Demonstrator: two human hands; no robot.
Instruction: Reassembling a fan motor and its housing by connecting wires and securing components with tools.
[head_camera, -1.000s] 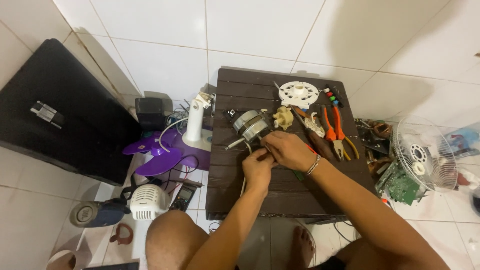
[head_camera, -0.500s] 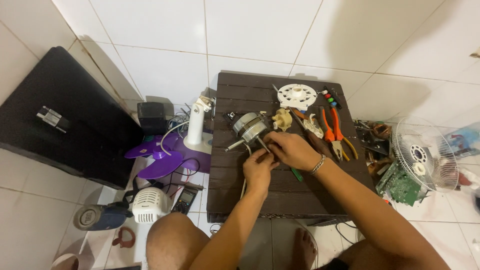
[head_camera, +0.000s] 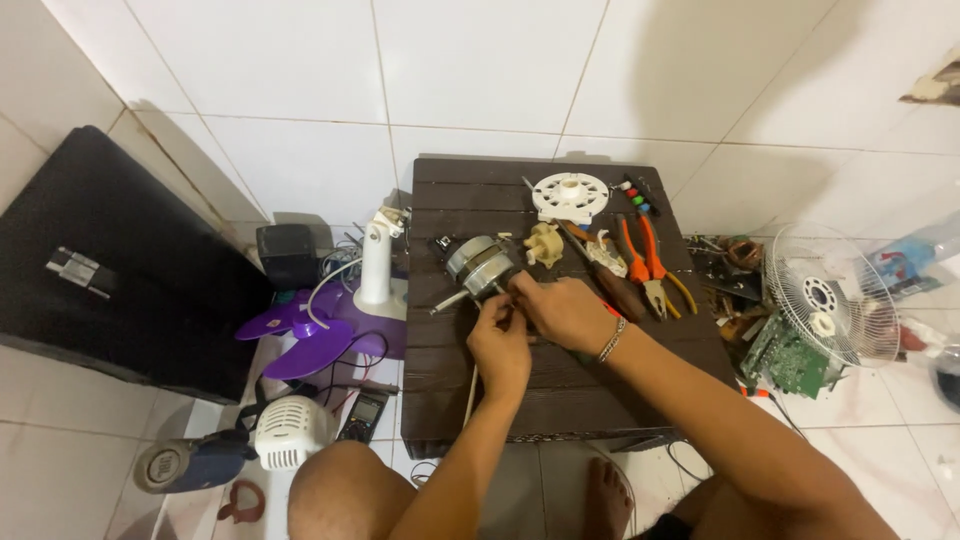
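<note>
On table (head_camera: 470, 385), both hands (unmoved) grip motor (head_camera: 478, 262).

down on the floor just left of the dark table's near corner lies a small dark handheld meter (head_camera: 366, 413) with a little pale rectangular screen on its face, too small to make out any more. over on the left, the big black flat case (head_camera: 120, 255) carries a small silvery rectangular label plate (head_camera: 76, 271), set at a tilt. no packages or signs in sight.
</note>
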